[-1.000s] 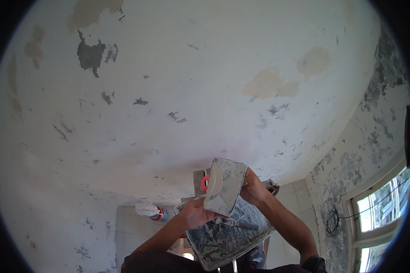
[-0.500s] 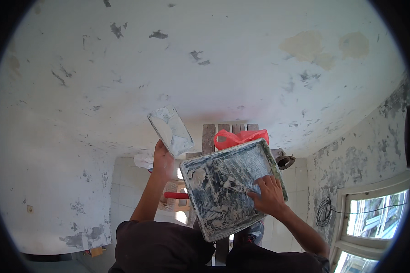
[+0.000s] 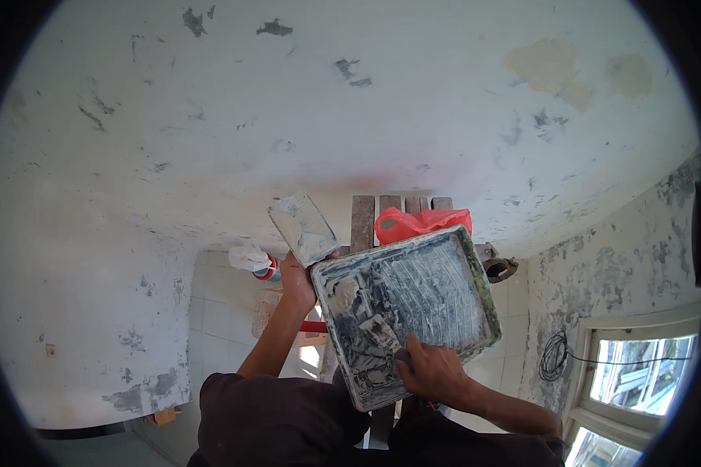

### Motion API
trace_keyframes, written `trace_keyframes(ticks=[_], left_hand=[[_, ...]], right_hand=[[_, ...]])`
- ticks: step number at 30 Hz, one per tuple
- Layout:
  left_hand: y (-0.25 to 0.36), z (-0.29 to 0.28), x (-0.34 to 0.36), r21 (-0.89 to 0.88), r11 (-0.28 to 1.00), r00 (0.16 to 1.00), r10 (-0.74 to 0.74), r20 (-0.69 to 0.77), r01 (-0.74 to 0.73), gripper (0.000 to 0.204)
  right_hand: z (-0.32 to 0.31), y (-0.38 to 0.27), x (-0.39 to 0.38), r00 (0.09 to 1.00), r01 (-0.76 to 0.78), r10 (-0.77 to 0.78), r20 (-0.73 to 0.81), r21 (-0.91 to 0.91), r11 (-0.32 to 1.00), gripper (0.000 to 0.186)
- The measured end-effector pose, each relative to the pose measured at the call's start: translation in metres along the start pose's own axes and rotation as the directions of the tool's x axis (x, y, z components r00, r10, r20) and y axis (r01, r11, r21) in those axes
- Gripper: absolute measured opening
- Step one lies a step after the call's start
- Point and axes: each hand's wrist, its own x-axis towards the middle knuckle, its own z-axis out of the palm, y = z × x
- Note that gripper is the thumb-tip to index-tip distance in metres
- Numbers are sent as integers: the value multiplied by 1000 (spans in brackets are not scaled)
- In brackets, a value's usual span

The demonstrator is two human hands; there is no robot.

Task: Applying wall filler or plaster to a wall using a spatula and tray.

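A large, rectangular, putty-streaked dark tray point(image 3: 444, 284) lies askew, its raised rim leaving more room right of the blade than left. Just beside its far-left corner, the left hand point(image 3: 297, 283) grips a pale, putty-smeared rectangular plate point(image 3: 310, 227). The right hand point(image 3: 436, 373) pinches a dark-handled flat scraper point(image 3: 379, 333) — now shifted nearer and leftward, probably closer to thicker smears.

A red bag point(image 3: 435, 222) crowds the far rim of the tray point(image 3: 444, 288), whose ribbed part is open from above.
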Motion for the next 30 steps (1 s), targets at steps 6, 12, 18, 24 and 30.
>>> trace_keyframes(ticks=[6, 12, 18, 24, 30], left_hand=[[-8, -1, -1, -136, 989, 998, 49, -42, -55, 34], [-10, -2, -8, -112, 987, 989, 101, -112, -114, 33], [-16, -4, -12, 9, 977, 955, 209, -212, -212, 33], [-20, -7, -10, -31, 975, 934, 201, -297, -220, 31], [-25, -14, 1, -34, 970, 921, 219, -322, -242, 32]], right_hand=[[18, -29, 22, 998, 11, -11, 65, -8, 1000, 32], [35, -38, 51, 994, -85, 85, 70, -3, 996, 31], [38, -36, 83, 996, -76, 77, -46, 12, 997, 30], [45, -25, 85, 988, -15, 24, -154, 61, 998, 31], [45, -18, 69, 941, 124, -88, -327, 89, 988, 33]])
